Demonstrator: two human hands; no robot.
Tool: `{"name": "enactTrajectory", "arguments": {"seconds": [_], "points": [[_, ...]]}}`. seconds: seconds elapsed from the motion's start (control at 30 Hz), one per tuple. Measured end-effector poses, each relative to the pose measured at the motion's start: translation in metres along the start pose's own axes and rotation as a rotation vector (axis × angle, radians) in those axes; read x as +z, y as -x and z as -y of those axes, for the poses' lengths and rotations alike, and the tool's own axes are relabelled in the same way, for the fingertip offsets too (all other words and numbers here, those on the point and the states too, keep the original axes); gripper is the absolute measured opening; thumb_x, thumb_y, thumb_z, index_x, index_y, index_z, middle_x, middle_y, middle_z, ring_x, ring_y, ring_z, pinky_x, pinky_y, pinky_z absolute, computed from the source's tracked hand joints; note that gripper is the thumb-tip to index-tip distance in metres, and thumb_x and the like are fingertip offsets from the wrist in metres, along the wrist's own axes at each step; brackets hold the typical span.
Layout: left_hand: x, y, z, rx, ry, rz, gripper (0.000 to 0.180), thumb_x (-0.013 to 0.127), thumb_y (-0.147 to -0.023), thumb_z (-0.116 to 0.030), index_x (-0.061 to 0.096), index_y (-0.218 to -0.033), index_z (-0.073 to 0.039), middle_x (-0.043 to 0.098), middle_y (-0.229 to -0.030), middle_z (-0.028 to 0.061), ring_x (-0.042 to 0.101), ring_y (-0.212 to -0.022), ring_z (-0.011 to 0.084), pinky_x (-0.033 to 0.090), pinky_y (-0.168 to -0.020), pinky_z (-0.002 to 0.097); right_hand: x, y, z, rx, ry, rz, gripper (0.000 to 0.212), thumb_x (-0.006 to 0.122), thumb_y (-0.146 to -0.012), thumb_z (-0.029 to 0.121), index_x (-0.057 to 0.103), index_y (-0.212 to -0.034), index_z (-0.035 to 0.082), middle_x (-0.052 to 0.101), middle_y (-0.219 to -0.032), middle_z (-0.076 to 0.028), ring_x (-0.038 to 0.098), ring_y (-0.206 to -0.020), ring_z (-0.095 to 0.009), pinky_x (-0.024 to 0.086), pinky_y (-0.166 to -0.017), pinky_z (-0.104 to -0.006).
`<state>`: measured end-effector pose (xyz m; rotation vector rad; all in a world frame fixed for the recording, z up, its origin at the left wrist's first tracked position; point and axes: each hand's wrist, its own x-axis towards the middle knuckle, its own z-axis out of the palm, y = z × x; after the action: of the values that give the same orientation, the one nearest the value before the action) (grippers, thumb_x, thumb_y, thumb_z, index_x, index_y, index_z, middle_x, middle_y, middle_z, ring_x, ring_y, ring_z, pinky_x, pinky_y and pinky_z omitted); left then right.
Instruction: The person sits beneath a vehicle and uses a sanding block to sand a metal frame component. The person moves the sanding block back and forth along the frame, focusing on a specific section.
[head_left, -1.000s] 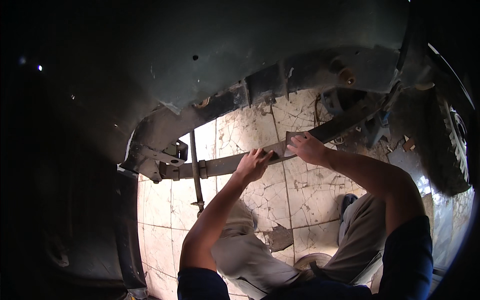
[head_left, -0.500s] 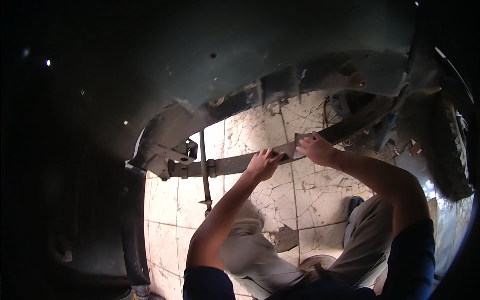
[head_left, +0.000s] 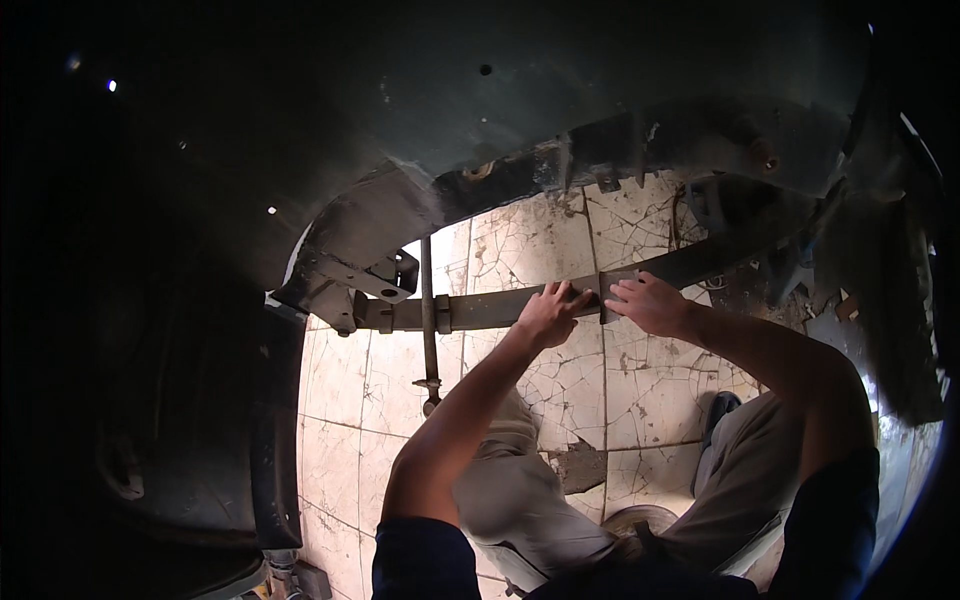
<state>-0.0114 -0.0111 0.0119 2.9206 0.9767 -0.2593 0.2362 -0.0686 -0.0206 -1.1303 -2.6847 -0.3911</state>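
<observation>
A long, curved, dark metal bar (head_left: 490,309) crosses in front of me below a dark vehicle body. My left hand (head_left: 551,312) rests over the bar with bent fingers, gripping it near the middle. A dark patch shows under its fingertips, and I cannot make out what it is. Just to the right, my right hand (head_left: 652,304) presses a small grey-brown sheet (head_left: 618,277) against the bar. It looks like sandpaper, bent over the bar's face, with its left edge close to my left fingertips. The fingers of my right hand cover most of it.
A dark body panel (head_left: 470,110) hangs overhead. At the left, a bracket (head_left: 385,280) meets the bar, and an upright rod (head_left: 429,330) crosses it. Below lies a cracked tile floor (head_left: 560,390). Broken debris (head_left: 830,315) lies at the right, near my right arm.
The view has shifted, so the bar and body sit further right. My hands are closer together, the left one nearly at the sheet's edge. My right hand still presses the sheet.
</observation>
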Motion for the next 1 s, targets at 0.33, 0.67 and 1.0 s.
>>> {"name": "enactTrajectory", "arguments": {"seconds": [0.33,0.67,1.0], "points": [[-0.002,0.002,0.007,0.049,0.037,-0.038,0.060,0.066,-0.087,-0.022,0.045,-0.143,-0.023,0.051,-0.128,0.0199,0.054,-0.114,0.0378,0.054,-0.088,0.0442,0.005,-0.001,0.004,0.037,0.166,0.068,0.020,0.056,-0.087,0.024,0.065,-0.102,0.014,0.061,-0.095,-0.003,0.062,-0.093,-0.021,0.047,-0.082,-0.0453],[0.007,-0.001,0.008,0.023,0.040,-0.056,0.059,0.066,-0.087,-0.023,0.046,-0.143,-0.023,0.051,-0.126,0.0180,0.053,-0.114,0.0369,0.054,-0.087,0.0439,-0.002,0.000,0.002,0.073,0.193,0.182,0.037,0.059,-0.085,0.021,0.063,-0.120,0.009,0.061,-0.124,-0.008,0.057,-0.112,-0.022,0.044,-0.092,-0.0433],[0.003,0.000,0.006,0.024,0.052,-0.059,0.057,0.065,-0.088,-0.023,0.047,-0.142,-0.022,0.050,-0.128,0.0180,0.053,-0.116,0.0368,0.054,-0.087,0.0440,-0.006,-0.009,0.008,0.142,0.120,0.307,0.039,0.060,-0.083,0.021,0.062,-0.119,0.007,0.060,-0.125,-0.009,0.056,-0.112,-0.022,0.048,-0.086,-0.0418]]}}
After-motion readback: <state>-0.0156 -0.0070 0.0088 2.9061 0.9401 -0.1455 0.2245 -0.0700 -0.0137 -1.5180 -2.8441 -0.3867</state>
